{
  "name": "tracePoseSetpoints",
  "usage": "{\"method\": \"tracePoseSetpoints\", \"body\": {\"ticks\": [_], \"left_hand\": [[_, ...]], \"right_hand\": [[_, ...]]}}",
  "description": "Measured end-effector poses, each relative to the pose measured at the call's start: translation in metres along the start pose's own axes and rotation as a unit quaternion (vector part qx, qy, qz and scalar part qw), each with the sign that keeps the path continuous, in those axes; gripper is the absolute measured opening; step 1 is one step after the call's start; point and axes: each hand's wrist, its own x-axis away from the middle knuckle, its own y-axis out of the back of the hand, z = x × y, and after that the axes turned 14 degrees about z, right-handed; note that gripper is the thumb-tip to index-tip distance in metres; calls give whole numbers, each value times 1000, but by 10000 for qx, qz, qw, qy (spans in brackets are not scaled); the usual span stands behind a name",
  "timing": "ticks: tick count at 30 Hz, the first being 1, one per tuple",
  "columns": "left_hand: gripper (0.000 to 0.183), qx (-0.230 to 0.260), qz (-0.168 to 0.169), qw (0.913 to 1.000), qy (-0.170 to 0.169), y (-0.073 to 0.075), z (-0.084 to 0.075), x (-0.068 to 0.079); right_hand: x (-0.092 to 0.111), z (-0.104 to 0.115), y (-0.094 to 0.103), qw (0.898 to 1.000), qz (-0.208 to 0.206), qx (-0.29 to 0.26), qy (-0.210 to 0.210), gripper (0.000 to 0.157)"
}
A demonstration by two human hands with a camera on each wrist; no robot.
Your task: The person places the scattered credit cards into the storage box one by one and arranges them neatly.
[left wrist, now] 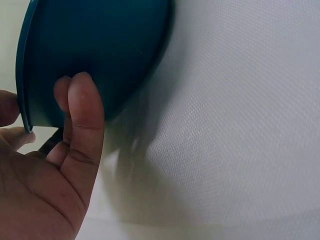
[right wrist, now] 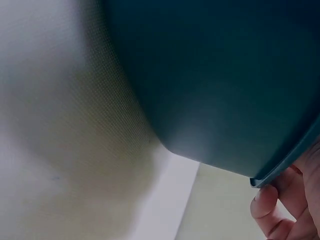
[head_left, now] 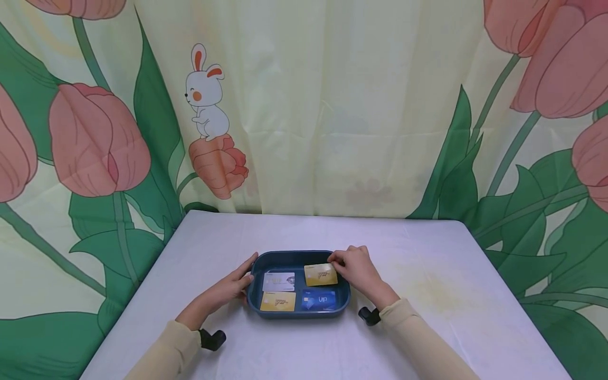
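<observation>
A dark blue tray (head_left: 299,315) with rounded corners rests on the white-covered table. Four-sided cards lie inside: a silver card (head_left: 278,282) at back left, a gold card (head_left: 277,302) at front left and a blue VIP card (head_left: 319,300) at front right. Another gold card (head_left: 318,275) is at the back right, tilted, its right corner pinched by my right hand (head_left: 356,269). My left hand (head_left: 225,290) grips the tray's left end; in the left wrist view its fingers (left wrist: 86,110) press the outer wall. The right wrist view hides the card behind the tray wall (right wrist: 210,75).
White cloth covers the table (head_left: 404,248) around the tray. Behind it hangs a curtain (head_left: 328,105) printed with tulips and a rabbit. Black wrist cameras (head_left: 212,340) sit under both forearms.
</observation>
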Motion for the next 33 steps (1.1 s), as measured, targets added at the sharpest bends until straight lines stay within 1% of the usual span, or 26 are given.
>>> {"method": "tracePoseSetpoints", "body": {"ticks": [5, 13, 22, 24, 29, 31, 33], "left_hand": [[64, -28, -5, 10000, -16, 0, -2, -1], [64, -28, 41, 10000, -14, -1, -1, -3], [64, -51, 15, 10000, 19, -1, -5, -6], [64, -62, 15, 10000, 57, -2, -7, -7], [65, -477, -111, 9986, 205, 1, -14, -6], [64, -716, -175, 9971, 188, 4, -17, -5], [61, -912, -252, 9954, 173, 7, -20, -5]], "right_hand": [[1, 0, 1, 10000, 18, 66, -10, 8], [2, 1, 1, 9996, 162, -34, -230, 9], [4, -1, 4, 9998, 88, -60, -148, 10], [6, -2, 6, 9998, 81, -135, -127, 12], [8, -3, 15, 9990, -137, -423, -8, 14], [8, -6, 21, 9988, -302, -388, 7, 15], [10, -11, 27, 9987, -418, -285, -45, 20]]}}
